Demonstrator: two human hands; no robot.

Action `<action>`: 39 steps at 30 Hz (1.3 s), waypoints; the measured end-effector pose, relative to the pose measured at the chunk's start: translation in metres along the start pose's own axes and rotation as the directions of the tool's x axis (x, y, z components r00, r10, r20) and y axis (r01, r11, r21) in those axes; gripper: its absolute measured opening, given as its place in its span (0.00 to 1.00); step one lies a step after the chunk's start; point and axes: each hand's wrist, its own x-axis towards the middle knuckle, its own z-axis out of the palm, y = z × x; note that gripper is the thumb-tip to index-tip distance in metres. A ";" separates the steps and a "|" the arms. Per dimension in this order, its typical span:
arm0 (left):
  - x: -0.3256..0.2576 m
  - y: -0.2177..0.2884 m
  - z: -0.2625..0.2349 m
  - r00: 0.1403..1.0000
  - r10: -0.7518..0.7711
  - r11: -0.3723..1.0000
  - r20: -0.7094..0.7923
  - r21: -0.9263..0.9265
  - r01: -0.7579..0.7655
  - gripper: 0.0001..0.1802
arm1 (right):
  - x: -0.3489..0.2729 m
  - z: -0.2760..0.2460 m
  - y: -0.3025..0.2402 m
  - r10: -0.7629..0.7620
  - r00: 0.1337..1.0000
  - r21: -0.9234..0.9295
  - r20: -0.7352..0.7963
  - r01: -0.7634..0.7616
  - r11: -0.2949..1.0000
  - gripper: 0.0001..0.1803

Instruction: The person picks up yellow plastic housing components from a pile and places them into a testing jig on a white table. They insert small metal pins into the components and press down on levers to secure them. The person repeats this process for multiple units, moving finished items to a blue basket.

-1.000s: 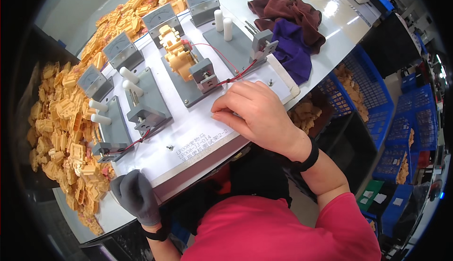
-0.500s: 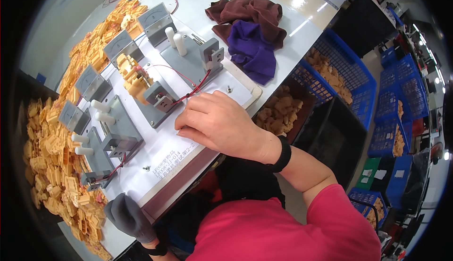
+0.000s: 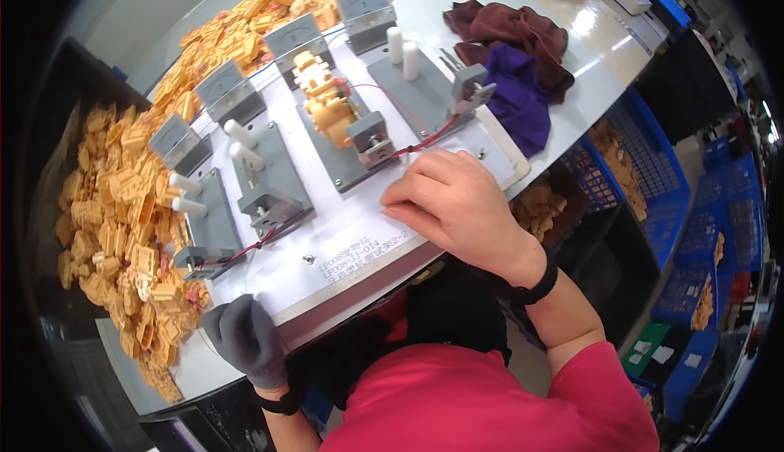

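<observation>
The right hand (image 3: 457, 207) is now lying flat, fingers spread and empty, on the white board (image 3: 359, 248), having slid nearer; the gloved left hand (image 3: 245, 338) is staying curled, empty, at the desk (image 3: 188, 370) edge.

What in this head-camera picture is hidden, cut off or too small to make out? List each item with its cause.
- Right hand fingertips: curled onto the white board; contents unseen.
- Gloved left hand palm: faces away at the board's edge.
- Meter dials: too small.
- Blue crates: bent and cut off by the fisheye rim.

Factory bench: test fixtures (image 3: 343, 138), parts bins (image 3: 645, 199).
</observation>
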 end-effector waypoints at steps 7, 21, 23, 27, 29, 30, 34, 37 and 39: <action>0.001 0.006 -0.002 1.000 -0.024 1.000 0.009 0.009 0.024 0.09 | 0.000 0.001 0.001 -0.046 0.999 -0.029 -0.008 0.046 0.999 0.06; 0.000 0.002 0.000 0.999 0.015 0.999 -0.043 0.029 -0.014 0.13 | 0.000 0.002 0.000 -0.043 0.999 -0.030 -0.007 0.042 0.999 0.07; 0.000 0.003 0.000 1.000 0.006 1.000 -0.015 0.023 -0.006 0.10 | 0.000 0.001 0.000 -0.043 0.999 -0.034 -0.007 0.042 0.999 0.07; 0.003 0.005 -0.001 1.000 0.008 0.999 -0.001 0.036 -0.008 0.09 | 0.000 0.001 -0.001 -0.036 0.999 -0.021 -0.012 0.036 0.999 0.07; 0.003 0.005 -0.002 1.000 -0.009 1.000 -0.007 0.025 0.010 0.09 | 0.001 0.000 -0.001 -0.019 1.000 0.000 -0.006 0.019 1.000 0.07; 0.003 0.006 -0.002 1.000 -0.020 1.000 -0.010 0.018 0.020 0.09 | 0.001 -0.001 -0.001 -0.014 1.000 0.011 -0.003 0.014 1.000 0.07; 0.003 0.007 -0.001 1.000 -0.022 1.000 -0.014 0.014 0.023 0.09 | 0.002 -0.002 -0.001 -0.008 1.000 0.026 0.004 0.008 1.000 0.06; 0.002 0.007 -0.001 1.000 -0.014 1.000 -0.012 0.020 0.015 0.09 | 0.002 0.000 -0.002 -0.013 1.000 0.010 -0.010 0.013 1.000 0.05; 0.003 0.006 -0.002 1.000 -0.002 1.000 -0.007 0.022 0.002 0.09 | 0.002 0.001 -0.002 -0.011 1.000 0.002 -0.017 0.011 1.000 0.05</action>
